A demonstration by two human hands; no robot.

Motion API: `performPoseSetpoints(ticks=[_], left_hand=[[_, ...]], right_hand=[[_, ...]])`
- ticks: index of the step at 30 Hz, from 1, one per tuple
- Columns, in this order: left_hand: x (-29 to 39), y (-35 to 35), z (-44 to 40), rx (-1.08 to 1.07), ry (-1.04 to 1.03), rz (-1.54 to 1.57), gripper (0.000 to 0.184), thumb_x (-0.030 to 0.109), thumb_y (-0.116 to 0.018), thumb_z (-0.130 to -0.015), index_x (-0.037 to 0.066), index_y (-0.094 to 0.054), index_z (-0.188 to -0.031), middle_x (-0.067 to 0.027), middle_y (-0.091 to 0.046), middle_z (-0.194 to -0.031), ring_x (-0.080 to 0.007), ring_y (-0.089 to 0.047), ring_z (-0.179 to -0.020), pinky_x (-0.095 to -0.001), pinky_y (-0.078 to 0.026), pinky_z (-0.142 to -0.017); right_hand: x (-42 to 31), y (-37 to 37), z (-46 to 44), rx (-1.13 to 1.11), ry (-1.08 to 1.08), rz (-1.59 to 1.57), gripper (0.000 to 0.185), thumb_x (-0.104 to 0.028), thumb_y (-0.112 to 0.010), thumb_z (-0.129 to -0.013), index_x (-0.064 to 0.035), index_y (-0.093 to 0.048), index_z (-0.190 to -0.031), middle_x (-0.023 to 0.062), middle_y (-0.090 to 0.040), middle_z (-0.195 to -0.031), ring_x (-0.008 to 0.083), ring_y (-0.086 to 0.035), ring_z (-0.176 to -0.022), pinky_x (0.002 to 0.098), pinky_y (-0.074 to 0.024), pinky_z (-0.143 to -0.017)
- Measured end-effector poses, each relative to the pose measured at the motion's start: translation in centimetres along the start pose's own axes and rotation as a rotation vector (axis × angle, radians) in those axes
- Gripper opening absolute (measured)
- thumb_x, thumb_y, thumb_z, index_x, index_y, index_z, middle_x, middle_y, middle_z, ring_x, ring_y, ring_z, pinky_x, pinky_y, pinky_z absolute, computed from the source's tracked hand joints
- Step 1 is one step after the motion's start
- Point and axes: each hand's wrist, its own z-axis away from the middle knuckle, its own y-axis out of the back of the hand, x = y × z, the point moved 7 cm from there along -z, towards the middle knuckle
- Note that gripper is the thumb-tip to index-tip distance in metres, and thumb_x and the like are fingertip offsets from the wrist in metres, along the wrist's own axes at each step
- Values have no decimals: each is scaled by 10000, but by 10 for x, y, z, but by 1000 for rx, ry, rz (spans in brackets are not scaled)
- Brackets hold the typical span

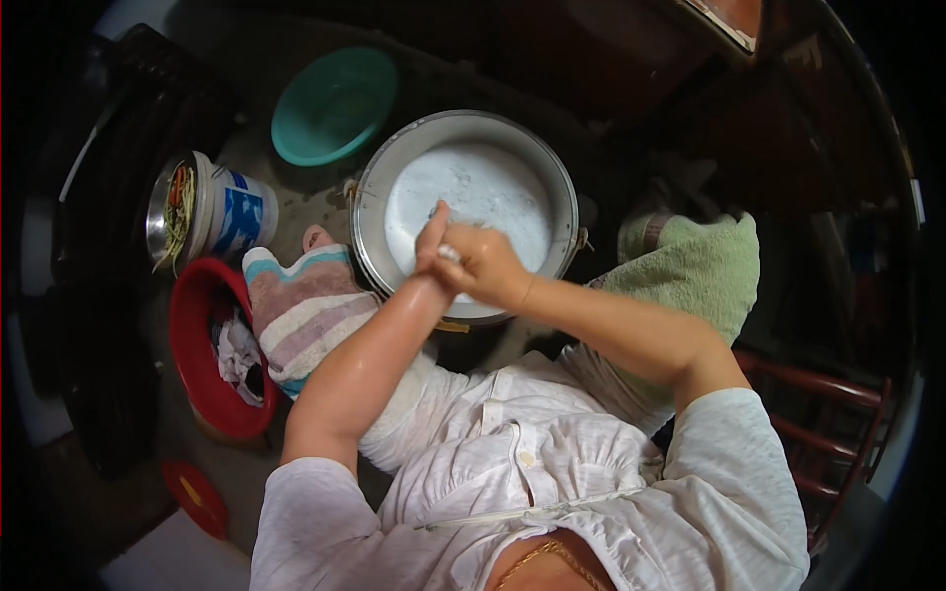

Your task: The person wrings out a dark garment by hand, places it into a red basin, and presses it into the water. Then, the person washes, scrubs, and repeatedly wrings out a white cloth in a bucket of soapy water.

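Hands touching, foam (open beyond), pot rim

Dim light filled the room, and the wide lens bowed its edges into black. The white shirt and the suds showed brightest (a soft sheen lay along the left forearm), while the dark furniture stood in shadow.

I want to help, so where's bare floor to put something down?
One small bare floor patch shows between the green basin, bucket and pot; another between the red basin, left sleeve and small red thing. It's crowded where the striped towel sits between red basin and pot.
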Motion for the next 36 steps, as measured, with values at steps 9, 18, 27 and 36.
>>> performPoseSetpoints(ticks=[9,18,27,36], left_hand=[[4,16,-22,137,-95,-25,386,372,-394,-879,39,-461,-1063,-130,-536,-1027,-271,-536,-924,-400,-433,-819],[-13,-31,-5,-114,-96,-56,390,338,-537,-839,31,-483,-1073,-98,-559,-1010,-226,-569,-902,-369,-464,-791],[15,31,-26,195,-315,-203,316,247,-502,-870,-22,-469,-1033,-130,-553,-1006,-232,-554,-939,-340,-463,-822],[-2,-21,15,184,-216,-129,330,334,-319,-892,83,-508,-995,-78,-553,-944,-218,-546,-873,-353,-448,-772]], right_hand=[[42,-4,8,45,-289,148,199,-214,-549,-749,-26,-516,-693,189,-531,-660,373,-512,-621,402,-414,-564],[141,22,17,164,-636,75,391,-349,-443,-848,12,-578,-785,209,-577,-733,382,-547,-694,419,-422,-617],[128,14,20,259,-717,-364,402,-383,-430,-861,3,-538,-829,141,-564,-757,209,-501,-691,336,-407,-668],[48,4,-4,-16,-264,232,344,-334,-454,-850,-17,-559,-769,204,-570,-716,398,-539,-654,446,-432,-591]])
